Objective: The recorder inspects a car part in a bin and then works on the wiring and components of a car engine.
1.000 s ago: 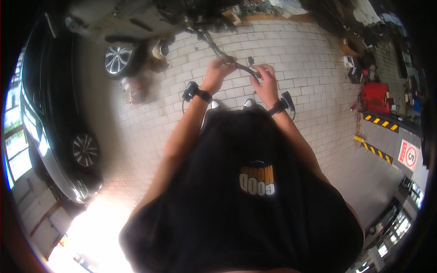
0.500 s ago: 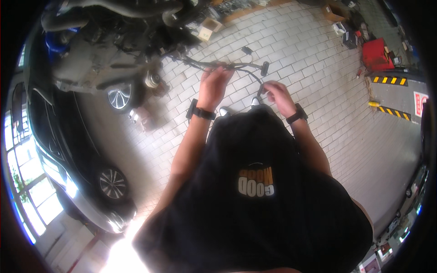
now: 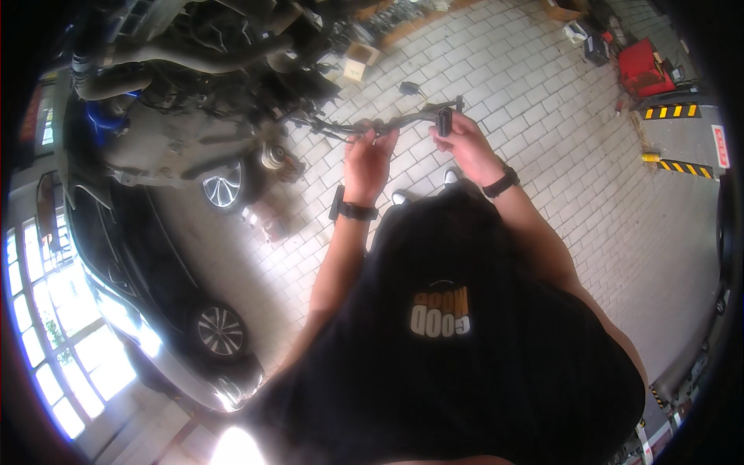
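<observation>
A dark wiring harness (image 3: 411, 118) runs from the engine assembly at the upper left across to both of my hands. My left hand (image 3: 367, 164) is closed around the bundle of wires, thumb and fingers pinched together. At the right end of the harness, my right hand (image 3: 470, 149) grips a black rectangular plug connector (image 3: 443, 122) between thumb and fingers. A second connector (image 3: 459, 103) sticks up just beyond the right fingertips. One more black connector (image 3: 410, 88) hangs beyond the wires, apart from both hands.
The engine and its pipes (image 3: 209, 58) crowd the upper left, above a dark car (image 3: 132, 240). A small open carton (image 3: 360, 62) lies on the tiled floor (image 3: 535, 170). Far right are a red box (image 3: 645, 68) and a yellow-and-black striped lift base (image 3: 682, 136).
My right hand has moved up from the dangling cable and closed on the plug connector. That cable end is raised. The left hand keeps hold of the wires.
</observation>
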Motion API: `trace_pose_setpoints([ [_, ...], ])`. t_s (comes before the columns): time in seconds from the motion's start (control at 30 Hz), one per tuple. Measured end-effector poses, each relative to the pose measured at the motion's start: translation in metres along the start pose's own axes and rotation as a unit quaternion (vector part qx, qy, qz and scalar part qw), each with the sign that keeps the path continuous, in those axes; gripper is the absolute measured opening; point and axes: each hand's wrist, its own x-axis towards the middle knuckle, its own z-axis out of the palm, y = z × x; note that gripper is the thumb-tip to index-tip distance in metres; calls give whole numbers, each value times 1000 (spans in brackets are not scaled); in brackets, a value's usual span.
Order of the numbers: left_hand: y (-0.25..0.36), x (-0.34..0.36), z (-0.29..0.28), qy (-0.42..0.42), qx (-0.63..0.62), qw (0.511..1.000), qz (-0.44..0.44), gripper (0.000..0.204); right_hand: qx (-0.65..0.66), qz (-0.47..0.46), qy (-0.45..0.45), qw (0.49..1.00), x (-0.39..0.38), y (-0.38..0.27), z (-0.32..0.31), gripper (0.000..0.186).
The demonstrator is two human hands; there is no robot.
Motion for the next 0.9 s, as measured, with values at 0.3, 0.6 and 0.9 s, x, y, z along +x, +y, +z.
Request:
trace_pose_setpoints([
  [0.3,1,0,-1,3,24,999,22,12,56,-95,35,993,14,-2,24,37],
  [0.6,0,-2,-5,0,64,997,42,15,86,-106,21,990,20,2,35,33],
  [0.9,5,-5,1,37,141,988,-57,37,106,-133,15,985,16,-5,39,35],
])
